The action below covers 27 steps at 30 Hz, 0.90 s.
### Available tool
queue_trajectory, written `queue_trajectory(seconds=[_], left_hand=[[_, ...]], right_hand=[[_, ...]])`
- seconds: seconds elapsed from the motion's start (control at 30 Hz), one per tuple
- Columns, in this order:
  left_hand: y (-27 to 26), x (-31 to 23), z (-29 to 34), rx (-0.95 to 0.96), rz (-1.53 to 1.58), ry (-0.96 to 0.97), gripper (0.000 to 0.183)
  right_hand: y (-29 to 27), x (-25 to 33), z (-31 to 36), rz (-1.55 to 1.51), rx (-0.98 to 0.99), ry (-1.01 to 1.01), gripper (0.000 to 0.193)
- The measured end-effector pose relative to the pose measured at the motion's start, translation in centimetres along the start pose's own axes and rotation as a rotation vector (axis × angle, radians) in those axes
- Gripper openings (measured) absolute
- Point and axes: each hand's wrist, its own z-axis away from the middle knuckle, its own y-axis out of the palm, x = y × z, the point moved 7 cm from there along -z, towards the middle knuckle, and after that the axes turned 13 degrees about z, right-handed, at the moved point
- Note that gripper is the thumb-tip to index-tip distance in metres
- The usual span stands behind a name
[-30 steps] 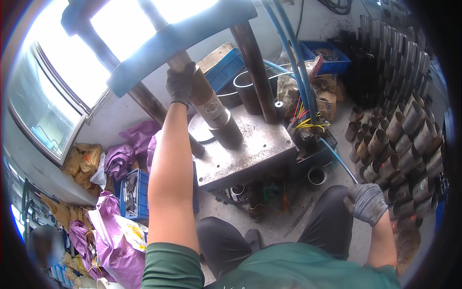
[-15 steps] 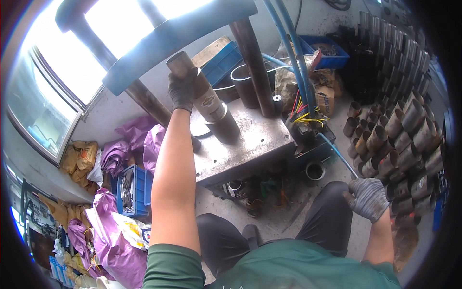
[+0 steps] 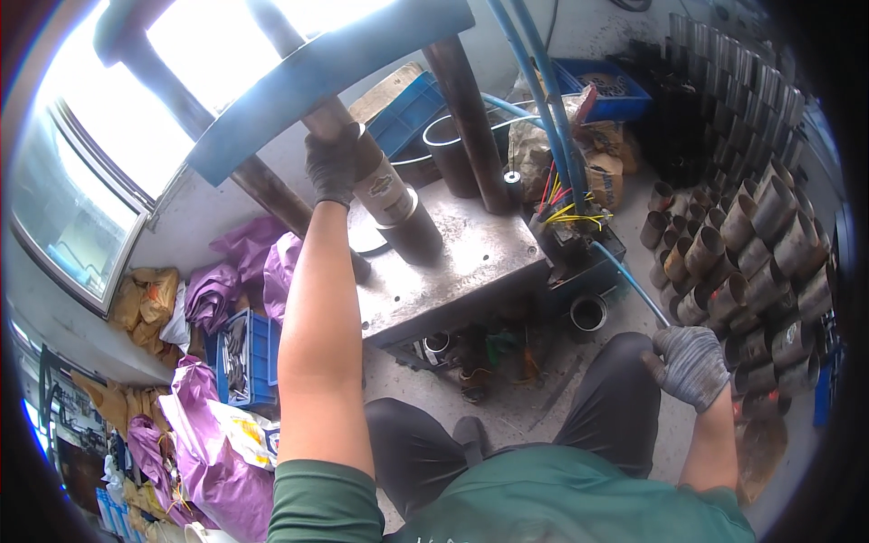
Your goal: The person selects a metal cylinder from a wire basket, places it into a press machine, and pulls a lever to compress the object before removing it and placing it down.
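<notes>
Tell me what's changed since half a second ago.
The tube column's round top end, then visible below the blue crossbeam, is now hidden; no gap shows there. Which part moved, I can't tell. Nothing was visibly taken or released: the left hand still grips the column, the right hand the blue lever.

Glaring daylight pours through a window [image 3: 213,59] at the upper left, bleached to pure white. A framed glass pane [image 3: 74,213] stands beside it. Pale walls [image 3: 599,34], smudged toward the upper right, surround a worn grey floor [image 3: 516,418]. Purple sacks [image 3: 204,443], brown bags [image 3: 149,303] and a blue crate [image 3: 273,357] crowd the left; dense rows of metal tubes [image 3: 771,213] fill the right.
</notes>
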Motion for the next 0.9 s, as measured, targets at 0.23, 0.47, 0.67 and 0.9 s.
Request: queue_trajectory(seconds=[0.23,0.47,0.67,0.9], left_hand=[[-0.6,0.7,-0.6,0.023,-0.007,-0.010,0.086],[1.5,-1.3,0.4,0.040,-0.102,-0.011,0.080],[2.2,8.0,-2.9,0.155,-0.001,0.207,0.080],[3.2,12.2,-5.8,0.130,0.185,0.124,0.091]], right_hand=[[0.2,0.3,-0.1,0.000,-0.004,-0.015,0.037],[0.1,-0.2,0.3,-0.037,-0.033,0.009,0.036],[-0.2,-0.2,0.1,-0.059,0.028,-0.018,0.035],[0.1,-1.1,0.6,-0.118,0.088,0.015,0.036]])
